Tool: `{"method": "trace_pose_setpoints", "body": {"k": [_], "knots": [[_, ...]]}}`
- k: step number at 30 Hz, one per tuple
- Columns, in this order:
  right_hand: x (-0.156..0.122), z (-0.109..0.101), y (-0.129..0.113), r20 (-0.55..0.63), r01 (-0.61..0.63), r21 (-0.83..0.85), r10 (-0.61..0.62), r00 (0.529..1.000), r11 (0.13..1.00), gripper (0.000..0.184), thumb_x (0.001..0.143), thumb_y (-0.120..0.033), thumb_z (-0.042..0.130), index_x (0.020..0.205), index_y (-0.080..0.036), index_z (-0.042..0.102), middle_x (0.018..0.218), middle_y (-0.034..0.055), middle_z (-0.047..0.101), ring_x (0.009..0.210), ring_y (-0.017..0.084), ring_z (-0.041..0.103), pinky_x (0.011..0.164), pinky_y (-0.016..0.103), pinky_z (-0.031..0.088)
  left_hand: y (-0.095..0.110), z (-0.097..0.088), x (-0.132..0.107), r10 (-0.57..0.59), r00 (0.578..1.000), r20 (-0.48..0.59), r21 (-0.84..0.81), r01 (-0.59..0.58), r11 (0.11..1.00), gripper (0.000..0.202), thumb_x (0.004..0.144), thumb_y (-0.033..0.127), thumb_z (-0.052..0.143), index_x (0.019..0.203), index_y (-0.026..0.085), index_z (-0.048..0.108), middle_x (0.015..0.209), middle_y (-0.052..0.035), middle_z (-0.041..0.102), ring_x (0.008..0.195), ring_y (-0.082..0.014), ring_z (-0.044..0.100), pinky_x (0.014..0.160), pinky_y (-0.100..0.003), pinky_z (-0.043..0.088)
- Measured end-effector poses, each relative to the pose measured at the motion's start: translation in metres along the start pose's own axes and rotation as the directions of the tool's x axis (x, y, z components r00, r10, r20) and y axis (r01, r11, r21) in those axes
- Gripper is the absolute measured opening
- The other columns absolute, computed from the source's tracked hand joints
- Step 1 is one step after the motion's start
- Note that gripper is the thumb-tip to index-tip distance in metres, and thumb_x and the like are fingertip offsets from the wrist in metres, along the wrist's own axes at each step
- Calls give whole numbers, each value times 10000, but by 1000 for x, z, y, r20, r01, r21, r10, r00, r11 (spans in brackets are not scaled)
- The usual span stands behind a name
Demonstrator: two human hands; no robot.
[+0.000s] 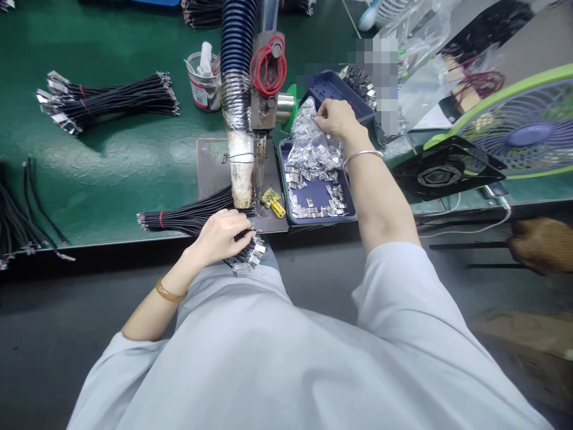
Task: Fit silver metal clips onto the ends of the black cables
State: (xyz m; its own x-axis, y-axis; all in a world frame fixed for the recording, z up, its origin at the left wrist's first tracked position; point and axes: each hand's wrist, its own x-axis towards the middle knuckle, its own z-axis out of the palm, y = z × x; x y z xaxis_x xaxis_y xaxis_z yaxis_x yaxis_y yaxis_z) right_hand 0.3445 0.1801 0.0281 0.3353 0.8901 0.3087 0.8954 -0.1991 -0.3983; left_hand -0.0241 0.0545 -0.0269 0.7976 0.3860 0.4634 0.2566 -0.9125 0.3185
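Note:
My left hand [224, 236] is curled over a bundle of black cables [181, 216] at the table's front edge. A red band ties the bundle near its left end, and its metal connector ends [255, 254] hang past the edge by my lap. With fingertips pinched, my right hand [333, 116] grips the upper part of a clear plastic bag [308, 134]. The bag holds small silver metal pieces and stands in a blue tray [317, 220]. Loose silver pieces [335, 200] lie in the tray in front of it.
A soldering fixture [264, 107] and a ribbed hose [239, 54] rise between my hands. Yellow piece [275, 203] lies beside the tray. Behind it is another blue tray [335, 89]. Fans [528, 131] stand right; a tub [203, 83] and tied cables [116, 101] lie left.

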Motion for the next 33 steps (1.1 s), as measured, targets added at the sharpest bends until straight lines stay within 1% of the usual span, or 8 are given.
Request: {"method": "trace_pose_setpoints", "body": {"k": [5, 8, 16, 22, 25, 28, 31, 33], "knots": [[-15, -23, -16, 46, -113, 128, 108, 993, 985, 438, 872, 3, 634, 631, -264, 384, 634, -102, 561, 632, 21, 497, 689, 160, 443, 1, -1, 1, -15, 1000, 11, 4, 15, 1000, 237, 968, 236, 535, 768, 195, 656, 686, -21, 691, 662, -170, 611, 649, -300, 424], [-26, -42, -29, 13, -105, 223, 105, 994, 969, 455, 931, -4, 603, 673, -291, 361, 628, -118, 431, 607, 36, 421, 606, 154, 419, 2, -3, 2, -9, 1000, -4, -7, 9, 1000, 242, 970, 227, 538, 761, 195, 656, 669, -18, 680, 653, -169, 606, 638, -298, 416], [-47, -81, -45, -149, -22, 245, 60, 987, 969, 428, 998, -98, 587, 725, -316, 340, 860, -57, 610, 646, 58, 436, 592, 182, 452, 2, -6, 5, 20, 999, -41, 3, -20, 1000, 256, 981, 239, 540, 764, 193, 666, 664, -18, 677, 631, -164, 597, 637, -292, 441], [-57, -96, -46, -207, 4, 176, 33, 978, 984, 455, 962, -60, 613, 712, -312, 330, 861, -46, 631, 642, 62, 444, 600, 188, 451, 3, -7, 6, -2, 1000, -20, 2, 2, 1000, 257, 980, 247, 538, 763, 200, 669, 669, -22, 680, 642, -170, 602, 641, -294, 444], [-58, -94, -46, -223, 34, 162, 3, 975, 986, 441, 964, -64, 589, 713, -318, 330, 896, -30, 644, 688, 67, 463, 696, 193, 477, 2, -7, 6, 2, 1000, -13, -1, -2, 1000, 258, 983, 254, 534, 773, 198, 672, 671, -24, 681, 644, -170, 601, 643, -293, 446], [-53, -76, -46, -120, 49, 141, -32, 992, 989, 403, 936, -71, 609, 703, -309, 382, 881, -27, 670, 767, 81, 515, 813, 213, 491, 1, -7, 6, 10, 1000, 1, 12, -10, 1000, 267, 989, 262, 528, 779, 194, 677, 676, -25, 682, 648, -169, 598, 650, -294, 448], [-45, -55, -47, -1, 57, 132, -58, 998, 990, 411, 839, -65, 708, 647, -299, 429, 783, -50, 678, 741, 116, 550, 792, 264, 519, 2, -8, 6, 12, 1000, -4, 28, -12, 1000, 277, 999, 261, 522, 786, 190, 683, 687, -26, 679, 654, -169, 584, 651, -294, 443], [-47, -52, -48, -30, 93, 183, -89, 996, 979, 392, 800, -71, 731, 643, -303, 457, 810, -46, 692, 742, 144, 583, 761, 303, 540, 6, -7, 5, 7, 1000, -28, 63, -5, 998, 279, 1007, 253, 522, 792, 186, 687, 693, -30, 673, 659, -175, 566, 646, -301, 431]]}}
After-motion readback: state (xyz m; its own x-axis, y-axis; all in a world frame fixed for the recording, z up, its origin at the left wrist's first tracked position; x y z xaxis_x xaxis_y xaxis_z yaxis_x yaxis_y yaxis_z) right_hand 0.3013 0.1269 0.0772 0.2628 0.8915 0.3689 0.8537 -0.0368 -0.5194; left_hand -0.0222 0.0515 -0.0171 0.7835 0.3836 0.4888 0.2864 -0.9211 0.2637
